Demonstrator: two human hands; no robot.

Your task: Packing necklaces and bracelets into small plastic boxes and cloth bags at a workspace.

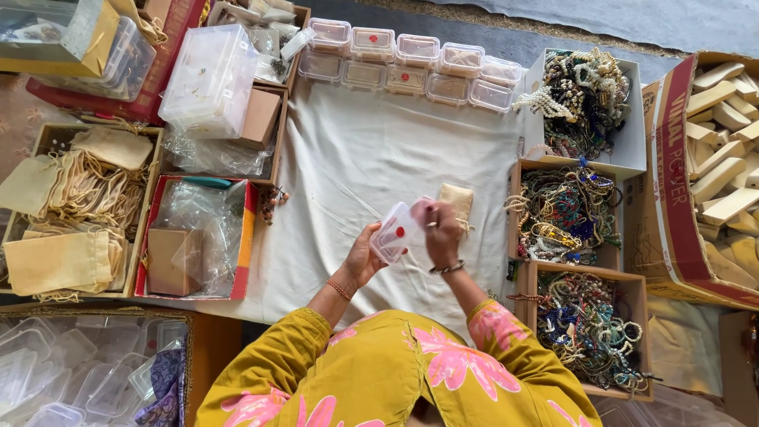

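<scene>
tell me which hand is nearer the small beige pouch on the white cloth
Right. The right hand is just below the small beige pouch, nearly touching it; the left hand is farther left, under the clear plastic box.

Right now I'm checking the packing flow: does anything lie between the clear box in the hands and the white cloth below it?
Nothing visible does. The left hand holds the small clear box from below, and the right hand is at its top edge. The white cloth beneath is bare there; a small beige pouch lies just beyond the right hand.
</scene>
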